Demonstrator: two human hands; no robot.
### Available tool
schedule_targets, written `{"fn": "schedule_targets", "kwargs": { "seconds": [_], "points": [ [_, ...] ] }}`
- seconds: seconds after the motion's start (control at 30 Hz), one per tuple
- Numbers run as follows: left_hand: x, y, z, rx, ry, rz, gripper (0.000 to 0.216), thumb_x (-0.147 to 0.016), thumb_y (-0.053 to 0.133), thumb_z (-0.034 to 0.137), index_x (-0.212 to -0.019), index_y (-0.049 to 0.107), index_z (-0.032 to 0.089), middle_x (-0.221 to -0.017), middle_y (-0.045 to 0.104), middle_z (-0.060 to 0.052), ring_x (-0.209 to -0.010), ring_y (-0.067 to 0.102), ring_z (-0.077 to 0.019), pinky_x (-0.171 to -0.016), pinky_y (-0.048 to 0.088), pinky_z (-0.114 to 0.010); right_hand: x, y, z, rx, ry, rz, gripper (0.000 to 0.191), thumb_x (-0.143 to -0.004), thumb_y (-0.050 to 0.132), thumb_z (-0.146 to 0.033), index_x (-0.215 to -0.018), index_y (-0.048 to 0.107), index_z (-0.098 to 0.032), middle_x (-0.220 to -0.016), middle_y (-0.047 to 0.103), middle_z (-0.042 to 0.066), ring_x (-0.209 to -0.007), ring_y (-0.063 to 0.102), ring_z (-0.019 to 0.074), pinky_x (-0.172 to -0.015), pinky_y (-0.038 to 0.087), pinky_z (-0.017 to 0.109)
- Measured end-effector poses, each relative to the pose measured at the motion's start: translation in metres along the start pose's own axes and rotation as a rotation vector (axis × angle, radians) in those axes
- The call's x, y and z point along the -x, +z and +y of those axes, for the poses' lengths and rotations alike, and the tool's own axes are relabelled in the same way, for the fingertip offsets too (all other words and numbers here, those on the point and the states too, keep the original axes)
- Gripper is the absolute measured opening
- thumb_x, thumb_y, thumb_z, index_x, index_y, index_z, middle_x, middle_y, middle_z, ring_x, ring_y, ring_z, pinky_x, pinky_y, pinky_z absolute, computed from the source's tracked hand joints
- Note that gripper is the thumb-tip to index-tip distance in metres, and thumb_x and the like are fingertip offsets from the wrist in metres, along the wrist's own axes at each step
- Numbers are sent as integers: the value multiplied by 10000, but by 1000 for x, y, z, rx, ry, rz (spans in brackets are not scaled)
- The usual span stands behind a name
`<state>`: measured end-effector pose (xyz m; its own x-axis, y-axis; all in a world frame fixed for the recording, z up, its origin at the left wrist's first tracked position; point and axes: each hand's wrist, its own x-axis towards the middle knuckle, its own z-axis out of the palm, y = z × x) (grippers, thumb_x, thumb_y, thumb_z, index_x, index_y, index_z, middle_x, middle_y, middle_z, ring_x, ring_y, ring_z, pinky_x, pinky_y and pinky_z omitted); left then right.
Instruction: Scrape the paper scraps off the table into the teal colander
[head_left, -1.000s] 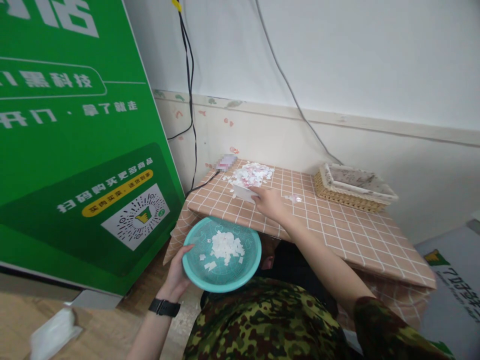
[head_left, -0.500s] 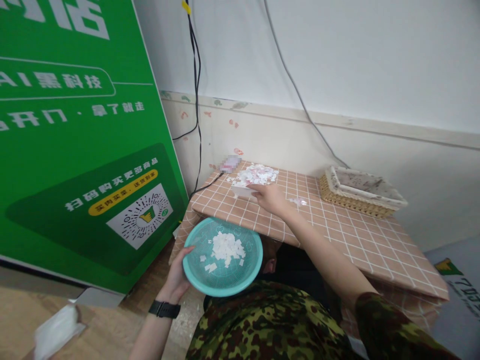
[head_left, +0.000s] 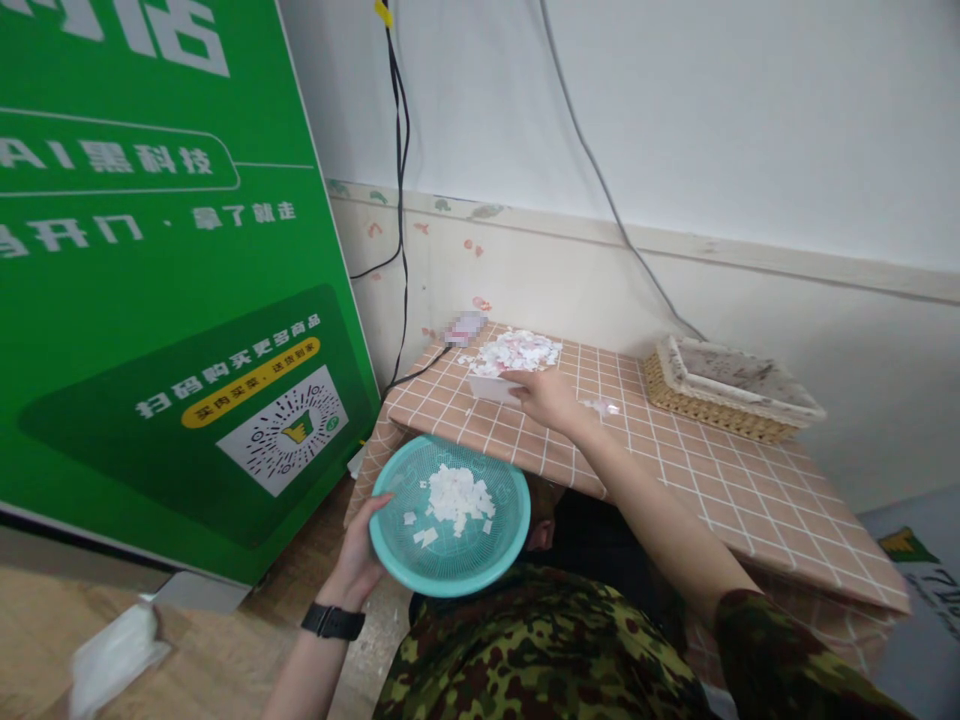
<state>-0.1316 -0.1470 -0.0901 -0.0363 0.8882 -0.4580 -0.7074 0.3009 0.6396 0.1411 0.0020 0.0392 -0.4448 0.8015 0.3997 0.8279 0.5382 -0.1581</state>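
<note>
My left hand (head_left: 361,550), with a black watch on the wrist, grips the rim of a round turquoise plastic colander (head_left: 451,575) below the table's front edge. White paper scraps (head_left: 459,495) lie heaped in its middle, with a few loose pieces beside them. My right hand (head_left: 546,398) reaches over the table, fingers closed on a flat white piece like a card (head_left: 491,388). That piece stands against the near side of a pile of white and pinkish paper scraps (head_left: 517,352). The fingertips partly cover its right end.
A wicker basket (head_left: 731,400) with a cloth lining stands at the right on the checked tablecloth (head_left: 720,480). A clear plastic scrap (head_left: 602,408) lies mid-table. Cables (head_left: 400,180) hang by the wall near a green cabinet (head_left: 172,350). A white bag (head_left: 116,655) is at lower left.
The view has shifted slightly. The white piece in my right hand shows more of its face at the edge of the pile. My left hand keeps its hold on the colander.
</note>
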Motion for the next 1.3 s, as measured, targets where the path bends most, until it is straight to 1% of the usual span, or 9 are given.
{"fn": "schedule_targets", "kwargs": {
  "seconds": [0.1, 0.2, 0.43, 0.57, 0.67, 0.83, 1.03, 1.13, 1.3],
  "points": [
    [-1, 0, 0, 7, 0, 0, 270, -699, 631, 154, -963, 652, 104, -810, 729, -117, -700, 677, -248, -676, 540, -379, -2, -2, 1, -16, -16, 11, 379, -778, 547, -166, -1140, 621, -250, -987, 691, 55, -914, 619, 220, -772, 457, 324],
    [-1, 0, 0, 6, -4, 11, 254, -698, 631, 155, -945, 657, 99, -759, 727, -106, -669, 674, -239, -664, 542, -370, -5, -5, 3, -14, -5, 28, 385, -779, 547, -165, -1148, 619, -250, -1022, 682, 53, -936, 612, 219, -789, 451, 322],
    [0, -1, -1, 6, 3, 3, 304, -707, 616, 159, -1004, 641, 99, -832, 729, -124, -715, 680, -257, -711, 540, -402, -1, -6, -1, -70, -3, -33, 365, -789, 542, -169, -1134, 626, -254, -990, 693, 46, -885, 631, 204, -772, 460, 314],
    [-1, -2, -1, 1, 12, -7, 301, -708, 619, 158, -1001, 643, 96, -825, 729, -128, -711, 679, -257, -708, 540, -400, 1, -9, 0, -77, 20, 19, 371, -783, 555, -174, -1141, 622, -247, -1044, 678, 51, -961, 613, 221, -821, 454, 340],
    [-1, -2, -2, 4, 13, -3, 313, -706, 623, 159, -1011, 641, 93, -822, 728, -131, -718, 680, -261, -718, 537, -405, 1, -11, 0, -53, 44, 10, 371, -779, 556, -167, -1134, 626, -246, -1026, 683, 53, -959, 615, 225, -834, 452, 355],
    [-2, -3, -1, 15, -9, -3, 343, -712, 609, 155, -1046, 630, 80, -836, 726, -144, -748, 681, -271, -733, 533, -407, 1, -7, -4, -97, 5, -36, 370, -783, 549, -165, -1136, 622, -249, -1043, 679, 38, -959, 616, 212, -827, 458, 329],
    [-3, -6, -3, 0, -1, 9, 334, -713, 620, 165, -1037, 630, 84, -825, 726, -136, -716, 679, -262, -716, 537, -408, 4, -6, -4, -14, 56, 9, 371, -787, 542, -184, -1143, 620, -255, -998, 689, 53, -916, 623, 229, -785, 457, 341],
    [-3, -6, -4, 7, 6, 1, 349, -714, 621, 165, -1056, 621, 94, -815, 727, -126, -713, 680, -259, -713, 538, -405, 6, -8, -5, 6, 32, -13, 370, -779, 545, -175, -1131, 629, -254, -980, 693, 51, -907, 623, 228, -768, 453, 332],
    [-3, -6, -5, 6, 7, -18, 323, -713, 625, 174, -1026, 635, 92, -819, 727, -130, -704, 678, -258, -715, 538, -405, 7, -12, -9, -59, -30, -61, 355, -788, 539, -170, -1119, 635, -252, -968, 700, 38, -863, 634, 201, -742, 451, 298]
  ]
}}
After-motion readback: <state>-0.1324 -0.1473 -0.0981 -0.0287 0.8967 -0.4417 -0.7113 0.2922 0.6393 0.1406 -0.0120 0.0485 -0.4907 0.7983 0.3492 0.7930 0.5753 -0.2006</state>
